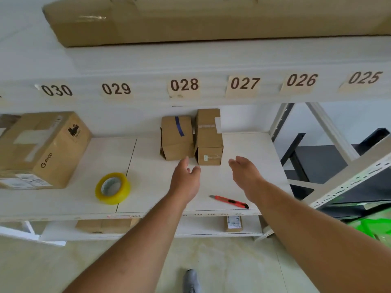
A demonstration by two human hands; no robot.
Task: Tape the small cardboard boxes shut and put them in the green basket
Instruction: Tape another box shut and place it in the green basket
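Two small cardboard boxes stand side by side on the white shelf (249, 149): the left box (176, 138) carries a blue tape strip, the right box (208, 136) is taller with clear tape. My left hand (186, 176) hovers open just in front of the left box, fingertips near its lower edge. Right of the taller box, my right hand (245, 176) is open and holds nothing. A yellow tape roll (112, 188) lies at the front left. A red utility knife (229, 201) lies under my right wrist. Part of the green basket (374, 227) shows at the lower right.
A large cardboard box (42, 149) marked PICO fills the shelf's left end. A long carton (211, 20) lies on the shelf above, over number labels 025 to 030. Slotted metal shelf posts (349, 178) stand at the right. More boxes sit on the lower shelf (105, 226).
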